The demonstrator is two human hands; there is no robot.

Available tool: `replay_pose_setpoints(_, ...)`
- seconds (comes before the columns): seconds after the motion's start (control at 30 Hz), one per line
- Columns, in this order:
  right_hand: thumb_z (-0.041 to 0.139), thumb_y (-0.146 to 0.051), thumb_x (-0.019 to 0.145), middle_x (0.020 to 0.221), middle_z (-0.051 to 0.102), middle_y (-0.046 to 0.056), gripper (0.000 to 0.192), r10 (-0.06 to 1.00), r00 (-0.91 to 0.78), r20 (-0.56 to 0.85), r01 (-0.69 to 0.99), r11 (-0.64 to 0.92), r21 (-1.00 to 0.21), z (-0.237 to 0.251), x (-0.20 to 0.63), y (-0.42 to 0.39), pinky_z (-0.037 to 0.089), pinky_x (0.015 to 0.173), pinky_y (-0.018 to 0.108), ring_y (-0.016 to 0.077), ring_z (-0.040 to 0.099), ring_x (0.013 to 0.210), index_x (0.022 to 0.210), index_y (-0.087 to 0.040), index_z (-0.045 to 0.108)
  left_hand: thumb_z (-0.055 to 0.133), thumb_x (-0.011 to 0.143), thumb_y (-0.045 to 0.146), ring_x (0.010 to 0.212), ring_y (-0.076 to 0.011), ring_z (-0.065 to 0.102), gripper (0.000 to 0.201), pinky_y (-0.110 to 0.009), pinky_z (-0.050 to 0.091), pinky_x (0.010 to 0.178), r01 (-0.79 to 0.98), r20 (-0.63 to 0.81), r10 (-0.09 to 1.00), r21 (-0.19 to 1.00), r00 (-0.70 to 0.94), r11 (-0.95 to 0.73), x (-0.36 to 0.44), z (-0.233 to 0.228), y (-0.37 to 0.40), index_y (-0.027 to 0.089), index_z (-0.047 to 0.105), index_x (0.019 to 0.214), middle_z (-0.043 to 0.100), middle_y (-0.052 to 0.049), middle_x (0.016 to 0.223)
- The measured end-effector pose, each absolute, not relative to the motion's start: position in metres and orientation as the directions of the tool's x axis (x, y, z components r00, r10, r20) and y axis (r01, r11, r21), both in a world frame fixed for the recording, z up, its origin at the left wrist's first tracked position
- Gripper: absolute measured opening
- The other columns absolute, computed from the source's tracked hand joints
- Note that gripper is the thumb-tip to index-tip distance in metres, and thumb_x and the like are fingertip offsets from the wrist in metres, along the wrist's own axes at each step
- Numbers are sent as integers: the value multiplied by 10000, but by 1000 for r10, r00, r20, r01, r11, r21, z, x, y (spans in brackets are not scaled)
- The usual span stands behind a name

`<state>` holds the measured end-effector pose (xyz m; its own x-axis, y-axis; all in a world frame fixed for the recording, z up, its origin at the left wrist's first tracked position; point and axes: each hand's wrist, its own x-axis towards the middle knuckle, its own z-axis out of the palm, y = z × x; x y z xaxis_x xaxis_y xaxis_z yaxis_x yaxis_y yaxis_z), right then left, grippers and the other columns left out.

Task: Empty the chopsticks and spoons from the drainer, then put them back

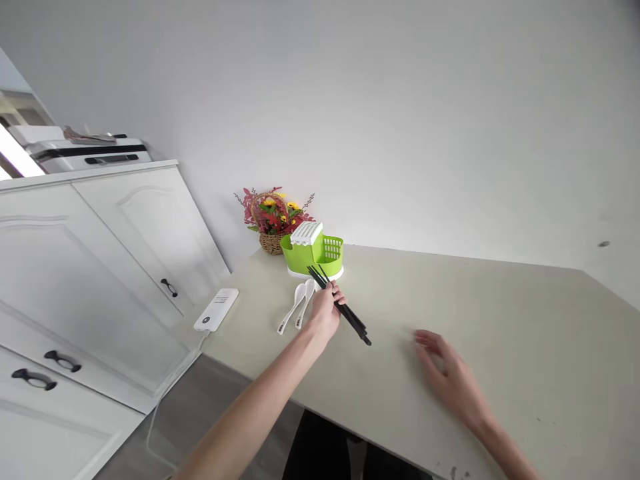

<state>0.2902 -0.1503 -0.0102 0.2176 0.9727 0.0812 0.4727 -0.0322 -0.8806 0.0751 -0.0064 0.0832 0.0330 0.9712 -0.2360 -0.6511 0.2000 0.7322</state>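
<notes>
My left hand (328, 308) is closed around a bundle of black chopsticks (351, 318), their thin ends pointing up and left toward a green utensil holder (302, 257). The holder has a basket-like side and a white slotted top. White spoons (296, 303) lie on the table beside my left wrist, one of them partly hidden by the hand. Farther right, my right hand (443, 360) hovers at or just over the tabletop, slightly blurred, its fingers loosely curved with nothing in them.
Behind the holder stands a wicker basket of artificial flowers (273, 243). A white power bank (217, 310) with a cable lies at the table's left edge. White cabinets (150, 220) with a suitcase (95, 155) on top stand to the left. A wall (425, 133) backs the table (500, 307).
</notes>
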Motion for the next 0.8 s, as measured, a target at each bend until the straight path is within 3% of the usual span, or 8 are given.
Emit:
replay_pose_setpoints(0.07, 471, -630, 963, 1449, 587, 101, 540, 998, 48, 33, 249, 20, -968, 8, 261, -150, 532, 973, 361, 248, 610, 1264, 1359, -268, 531, 603, 992, 203, 451, -38, 287, 224, -160, 273, 415, -662, -274, 961, 715, 31, 225, 83, 79, -12, 177, 488, 802, 348, 81, 625)
replay_pose_setpoints(0.13, 463, -655, 965, 1497, 560, 69, 586, 1000, 16, -7, 80, -9, -997, 24, 227, -150, 491, 1056, 369, 235, 588, 1303, 1421, -289, 504, 636, 987, 300, 436, -38, 254, 297, -166, 247, 394, -691, -316, 948, 680, 29, 247, 90, 77, -17, 192, 454, 778, 300, 96, 604)
replay_pose_setpoints(0.27, 385, -693, 965, 1522, 551, 24, 611, 963, 233, -133, -129, -104, -986, 44, 178, -144, 425, 1129, 385, 260, 476, 1426, 1380, -295, 594, 760, 885, 449, 415, -37, 165, 505, -189, 167, 358, -761, -355, 934, 598, 27, 250, 98, 80, -29, 217, 348, 709, 206, 119, 568)
replay_pose_setpoints(0.4, 336, -609, 977, 1393, 666, 51, 579, 907, 390, -161, -313, -33, -949, 43, 165, -130, 437, 1108, 388, 260, 571, 1343, 1291, -246, 660, 744, 882, 484, 418, -49, 138, 566, -211, 183, 368, -748, -272, 960, 622, 71, 232, 101, 83, -42, 225, 286, 676, 172, 113, 556)
replay_pose_setpoints(0.57, 307, -561, 968, 1321, 708, 63, 563, 888, 434, -150, -265, -33, -964, 35, 167, -121, 527, 968, 335, 252, 647, 1245, 1224, -222, 677, 711, 896, 516, 443, -62, 145, 597, -216, 219, 391, -686, -199, 978, 702, 68, 190, 105, 77, -52, 231, 248, 650, 155, 102, 568)
replay_pose_setpoints(0.67, 328, -603, 974, 1276, 710, 72, 549, 934, 341, -109, -168, -54, -984, 34, 174, -123, 547, 877, 316, 240, 694, 1108, 1163, -224, 678, 725, 878, 528, 449, -63, 155, 601, -214, 211, 392, -648, -191, 978, 736, 80, 197, 104, 71, -50, 232, 259, 640, 173, 103, 568)
replay_pose_setpoints(0.73, 368, -656, 962, 1102, 735, 74, 536, 981, 171, -92, -76, -80, -994, 31, 180, -124, 545, 708, 306, 217, 705, 876, 1050, -221, 668, 724, 876, 523, 447, -60, 165, 591, -211, 203, 390, -619, -203, 975, 756, 86, 212, 101, 67, -45, 232, 266, 642, 190, 105, 568)
replay_pose_setpoints(0.8, 418, -688, 940, 817, 682, 33, 504, 995, 25, -96, 56, -97, -994, 26, 186, -124, 456, 540, 287, 173, 604, 636, 885, -225, 610, 705, 888, 516, 441, -55, 180, 569, -203, 215, 394, -567, -230, 968, 785, 105, 248, 97, 60, -39, 233, 271, 653, 198, 110, 570)
